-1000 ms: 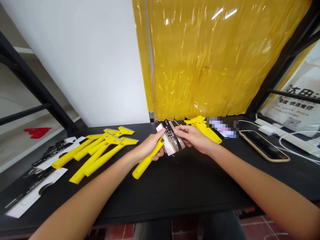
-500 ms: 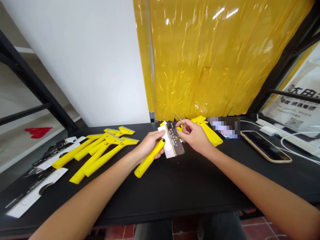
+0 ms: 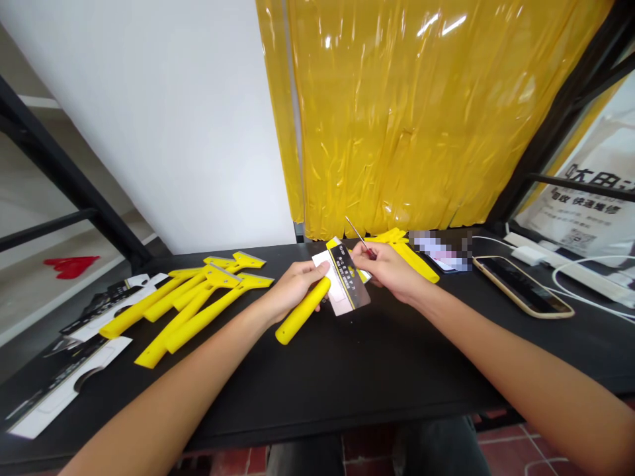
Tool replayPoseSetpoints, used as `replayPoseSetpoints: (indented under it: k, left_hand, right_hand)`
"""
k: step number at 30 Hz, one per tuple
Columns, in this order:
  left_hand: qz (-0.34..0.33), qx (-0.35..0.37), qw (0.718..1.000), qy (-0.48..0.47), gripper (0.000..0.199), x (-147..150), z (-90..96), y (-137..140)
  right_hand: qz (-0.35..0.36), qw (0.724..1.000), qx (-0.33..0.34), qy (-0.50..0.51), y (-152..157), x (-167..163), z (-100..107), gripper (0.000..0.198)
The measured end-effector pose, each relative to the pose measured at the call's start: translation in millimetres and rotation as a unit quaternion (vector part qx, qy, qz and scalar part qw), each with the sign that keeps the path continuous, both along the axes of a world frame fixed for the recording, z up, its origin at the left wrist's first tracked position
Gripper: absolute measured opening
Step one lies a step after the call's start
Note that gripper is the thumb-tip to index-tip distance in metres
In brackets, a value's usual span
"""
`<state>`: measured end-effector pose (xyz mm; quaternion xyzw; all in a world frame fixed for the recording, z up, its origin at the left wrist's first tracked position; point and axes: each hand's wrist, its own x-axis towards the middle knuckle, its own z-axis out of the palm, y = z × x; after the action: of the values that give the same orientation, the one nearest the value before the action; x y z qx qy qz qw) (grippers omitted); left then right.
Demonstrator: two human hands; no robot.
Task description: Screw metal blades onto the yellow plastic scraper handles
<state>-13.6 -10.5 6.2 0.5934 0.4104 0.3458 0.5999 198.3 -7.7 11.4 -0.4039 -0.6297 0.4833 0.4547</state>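
My left hand point(image 3: 292, 285) is closed around a yellow scraper point(image 3: 303, 313), its handle slanting down to the left. A black and white printed card sleeve point(image 3: 343, 281) covers the scraper's head, and my left thumb presses on the white part. Yellow shows at the sleeve's top and right edges. My right hand point(image 3: 391, 268) touches the sleeve's right side with its fingers pinched. It also holds a thin screwdriver point(image 3: 356, 230) with a dark red handle, the metal shaft pointing up to the left. The right fingertips are partly hidden behind the sleeve.
Several yellow scrapers point(image 3: 191, 311) lie on the black table at left, beside flat card sleeves point(image 3: 67, 390). More yellow scrapers point(image 3: 415, 262) lie behind my right hand. A phone point(image 3: 523, 285), a blurred-out screen point(image 3: 441, 251) and a white power strip point(image 3: 570, 261) with cables sit at right.
The sleeve and scraper have shifted slightly right, and more yellow shows at the sleeve's right edge. My right fingers have moved behind that edge. The view has shifted a little.
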Motion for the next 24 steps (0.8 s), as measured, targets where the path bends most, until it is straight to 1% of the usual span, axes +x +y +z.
replayPoseSetpoints:
  k: [3,8,10,12,14,18,20,22,24]
  left_hand:
    - [-0.015,-0.002,1.0,0.003,0.041,0,0.6,0]
    - [-0.029,-0.005,1.0,0.002,0.043,-3,5.3,0]
    - [-0.03,-0.012,0.999,-0.015,0.04,-4,7.2,1]
    - [-0.033,-0.026,0.998,-0.045,0.035,-3,8.5,0]
    - [-0.037,-0.037,0.997,-0.062,0.035,-1,9.1,-1]
    - [-0.03,-0.04,0.998,-0.034,0.04,3,8.7,-8]
    - [-0.03,-0.039,0.998,-0.026,0.042,5,7.7,-10]
    - [-0.027,-0.04,0.999,-0.022,0.045,7,6.2,-11]
    - [-0.016,-0.038,0.999,-0.012,0.045,8,4.7,-9]
  right_hand:
    - [-0.011,1.0,-0.004,0.009,2,1,-1,0.029]
    - [-0.042,0.998,0.018,0.049,3,1,0,0.033]
    - [-0.044,0.998,0.008,0.051,3,1,0,0.033]
    - [-0.036,0.998,-0.003,0.053,3,1,-2,0.033]
    - [-0.018,0.999,-0.014,0.047,3,0,-4,0.031]
    - [0.037,0.998,-0.039,-0.013,1,0,-6,0.033]
    - [0.059,0.997,-0.036,-0.046,-1,-1,-5,0.035]
    - [0.065,0.996,-0.032,-0.06,-2,-2,-3,0.036]
    - [0.055,0.996,-0.043,-0.048,-3,-3,-3,0.036]
